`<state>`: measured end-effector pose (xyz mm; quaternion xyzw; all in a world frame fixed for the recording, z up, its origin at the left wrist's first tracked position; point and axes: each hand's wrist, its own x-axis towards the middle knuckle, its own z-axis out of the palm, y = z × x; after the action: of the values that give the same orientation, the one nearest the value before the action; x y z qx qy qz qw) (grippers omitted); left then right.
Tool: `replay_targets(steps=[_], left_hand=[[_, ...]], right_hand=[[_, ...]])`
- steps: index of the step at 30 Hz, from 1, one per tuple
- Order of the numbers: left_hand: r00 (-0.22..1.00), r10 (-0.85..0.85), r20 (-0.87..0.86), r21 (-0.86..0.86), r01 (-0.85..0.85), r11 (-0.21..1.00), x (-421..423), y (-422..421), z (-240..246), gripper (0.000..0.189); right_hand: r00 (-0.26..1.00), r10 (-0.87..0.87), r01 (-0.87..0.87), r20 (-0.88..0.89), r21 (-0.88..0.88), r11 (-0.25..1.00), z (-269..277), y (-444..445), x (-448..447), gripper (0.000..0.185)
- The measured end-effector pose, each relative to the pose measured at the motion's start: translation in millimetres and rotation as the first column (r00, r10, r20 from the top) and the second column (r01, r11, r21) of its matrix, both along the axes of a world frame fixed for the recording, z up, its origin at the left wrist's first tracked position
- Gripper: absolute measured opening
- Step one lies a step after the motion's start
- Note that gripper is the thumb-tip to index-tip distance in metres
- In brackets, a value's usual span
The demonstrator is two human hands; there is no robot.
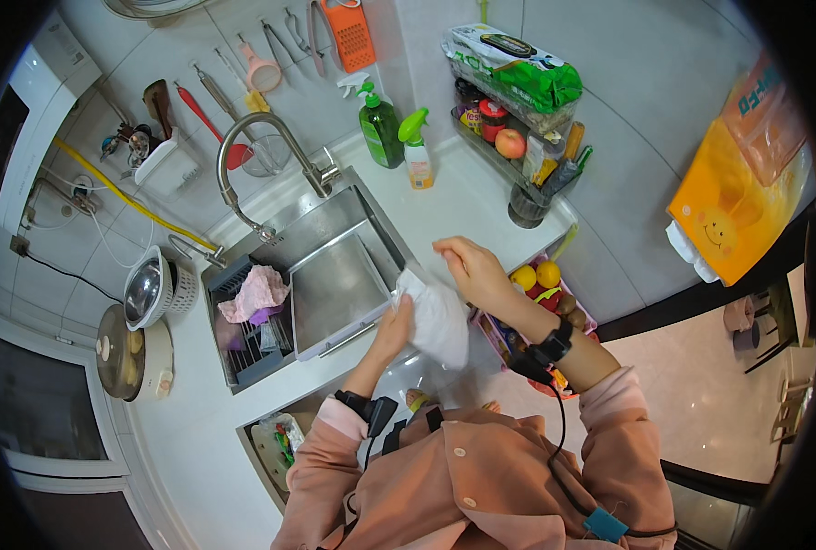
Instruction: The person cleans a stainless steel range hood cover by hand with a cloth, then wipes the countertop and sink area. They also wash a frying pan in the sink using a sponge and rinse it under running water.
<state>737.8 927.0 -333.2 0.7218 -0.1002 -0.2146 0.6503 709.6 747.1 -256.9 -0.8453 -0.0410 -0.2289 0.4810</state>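
Observation:
My left hand (394, 326) grips the edge of a soft white pouch (439, 323), probably a plastic bag or a pack of tissue; blur hides what it is. The pouch hangs just past the sink's front edge, above the floor. To its upper right, apart from it, is my right hand (468, 268), with its fingers bent together. Whether something small is between those fingers cannot be made out. Left of my hands is the stainless steel sink (339, 292). A pink cloth (256, 294) lies over the dark drain rack (260, 354) in the sink's left part.
A curved faucet (270, 120) arches over the sink. Spray bottles (418, 161) and a green pump bottle (381, 130) stand behind it. A loaded wall-side rack (507, 148) is at right, with a pink fruit basket (590, 320) below the counter. A lidded steamer (133, 354) stands at left.

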Motion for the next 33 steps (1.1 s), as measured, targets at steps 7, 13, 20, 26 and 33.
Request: replay_targets(steps=[7,13,20,26,33], left_hand=[[0.834,-0.008,-0.551,-0.536,-0.347,0.770,-17.2,-64.3,31.9,0.053],[0.909,0.102,-0.403,-0.523,-0.321,0.790,-3.9,-60.7,14.8,0.050],[0.968,0.082,-0.237,-0.434,-0.181,0.882,3.1,-21.4,21.0,0.055],[0.858,-0.116,-0.500,-0.467,-0.154,0.871,2.2,5.2,-11.1,0.063],[0.857,0.218,-0.467,-0.001,-0.246,0.969,-30.8,116.1,-67.7,0.038]], right_hand=[[0.975,-0.179,0.221,0.135,-0.713,0.665,-14.1,36.3,20.8,0.032],[0.985,-0.163,0.095,-0.048,-0.642,0.761,-16.8,50.3,16.0,0.022],[0.985,0.164,-0.164,0.062,-0.002,0.986,-18.7,38.8,0.8,0.043],[0.951,0.283,-0.276,-0.121,0.072,0.958,-82.9,54.5,-21.6,0.045],[0.954,-0.207,0.173,-0.216,-0.165,0.971,-153.7,-18.4,1.8,0.041]])
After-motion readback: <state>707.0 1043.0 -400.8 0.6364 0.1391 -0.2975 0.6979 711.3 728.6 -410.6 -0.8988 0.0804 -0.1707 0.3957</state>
